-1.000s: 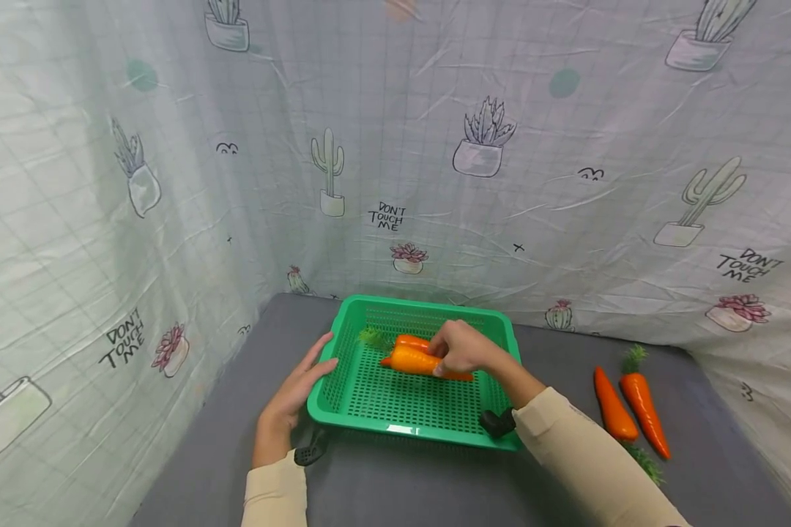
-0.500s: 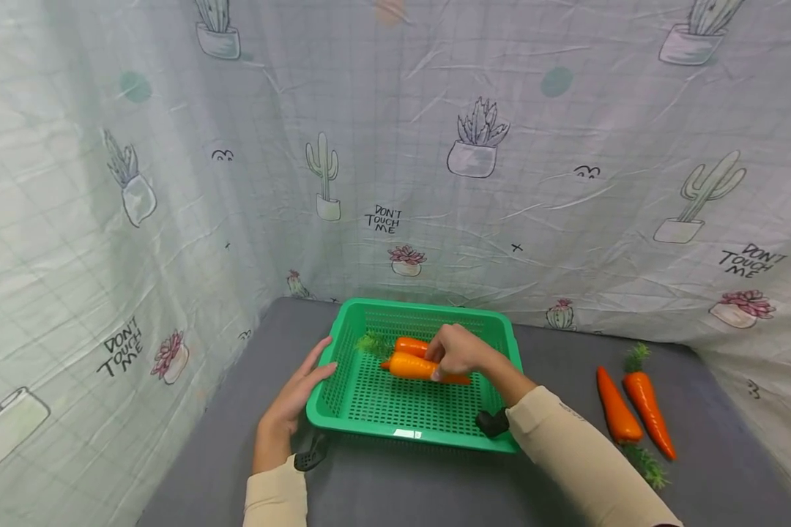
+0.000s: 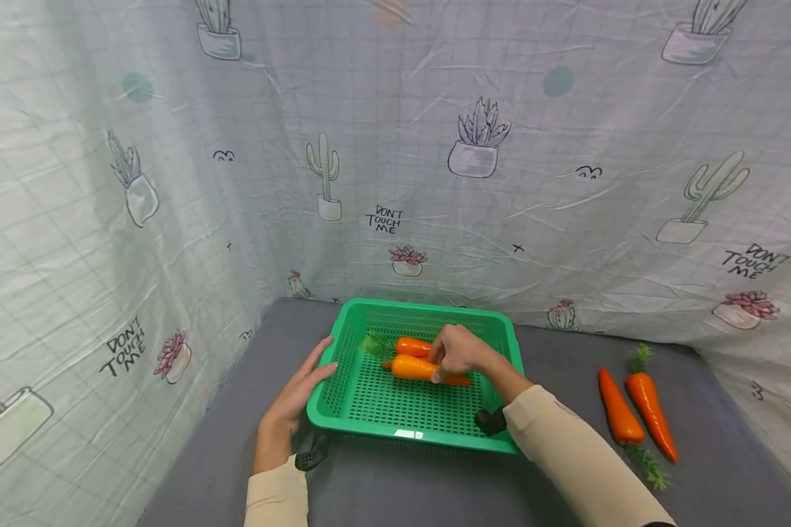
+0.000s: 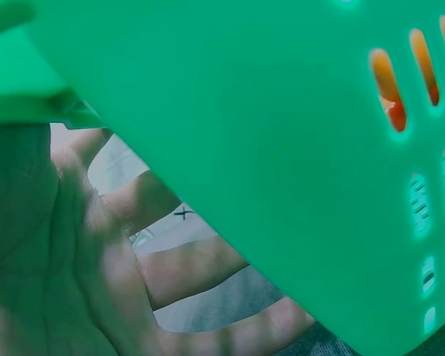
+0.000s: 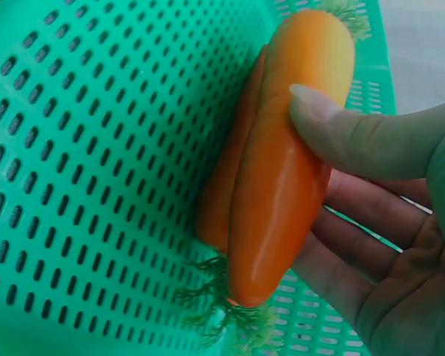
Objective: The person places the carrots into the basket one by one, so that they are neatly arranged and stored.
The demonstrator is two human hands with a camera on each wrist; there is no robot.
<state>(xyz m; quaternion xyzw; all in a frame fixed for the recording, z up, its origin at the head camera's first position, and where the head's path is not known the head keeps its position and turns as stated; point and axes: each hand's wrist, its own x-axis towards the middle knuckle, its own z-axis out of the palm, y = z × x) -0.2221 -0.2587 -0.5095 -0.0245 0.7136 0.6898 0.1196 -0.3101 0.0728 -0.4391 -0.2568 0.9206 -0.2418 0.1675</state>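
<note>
My right hand point(image 3: 460, 350) pinches an orange carrot point(image 3: 411, 367) inside the green plastic basket point(image 3: 402, 433). In the right wrist view the thumb point(image 5: 356, 137) lies on top of this carrot, while the other fingers reach behind it. Just beyond lies a second carrot point(image 3: 411, 346), partly covered by the hand, its leafy top point(image 3: 373, 342) towards the basket's left wall. My left hand point(image 3: 295, 391) touches the basket's left side. Its fingers look nearly straight and spread along the outer wall in the left wrist view, their tips hidden by the basket.
Two more carrots, one with its leaves towards me point(image 3: 622, 417) and one with them away point(image 3: 652, 413), lie on the grey table point(image 3: 428, 487) right of the basket. A cactus-printed curtain point(image 3: 382, 161) rises behind and at both sides.
The whole view has shifted slightly. In my right hand the carrot has come down a little, a touch farther from the carrot behind it. My left hand stays at the basket.
</note>
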